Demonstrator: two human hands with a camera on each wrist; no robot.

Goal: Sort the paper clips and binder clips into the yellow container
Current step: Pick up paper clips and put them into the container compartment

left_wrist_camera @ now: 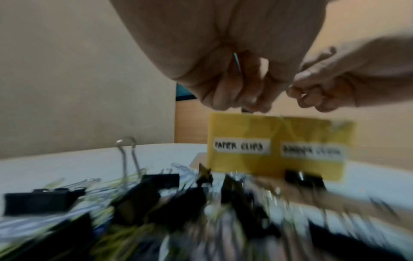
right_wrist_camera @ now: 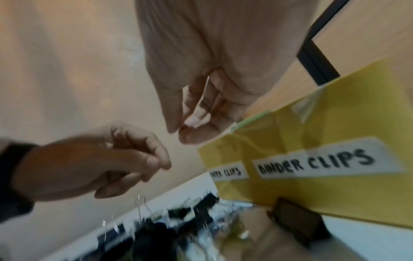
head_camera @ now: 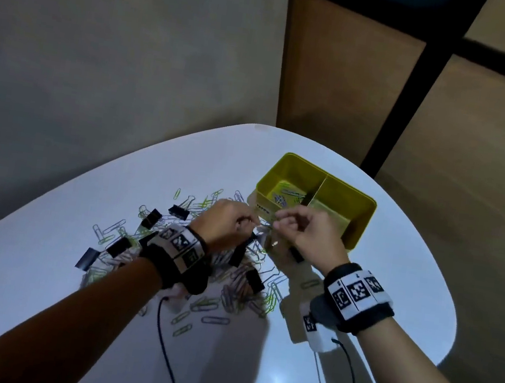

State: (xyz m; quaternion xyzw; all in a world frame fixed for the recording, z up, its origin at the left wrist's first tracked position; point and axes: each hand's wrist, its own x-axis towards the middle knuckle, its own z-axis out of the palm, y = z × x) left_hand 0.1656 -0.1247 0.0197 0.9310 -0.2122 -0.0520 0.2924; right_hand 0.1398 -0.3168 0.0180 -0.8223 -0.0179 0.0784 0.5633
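The yellow container [head_camera: 359, 229] has two compartments, labelled PAPER CLIPS [left_wrist_camera: 241, 146] and BINDER CLIPS [right_wrist_camera: 312, 164]. Several paper clips [head_camera: 288, 193] lie in its left compartment. A mixed pile of silver and green paper clips [head_camera: 230, 295] and black binder clips [head_camera: 178, 211] covers the table in front of it. Both hands hover over the pile, close together. My left hand [head_camera: 251, 222] curls its fingers round a thin silver paper clip [left_wrist_camera: 236, 61]. My right hand [head_camera: 276, 220] pinches thumb and forefinger [right_wrist_camera: 178, 129] on a barely visible wire clip.
The white rounded table [head_camera: 395, 276] stands against a grey wall, with a wooden partition and black frame [head_camera: 421, 85] behind the container. One binder clip [right_wrist_camera: 297, 219] lies against the container's front wall. Black cables [head_camera: 165, 341] trail from both wristbands across the near table.
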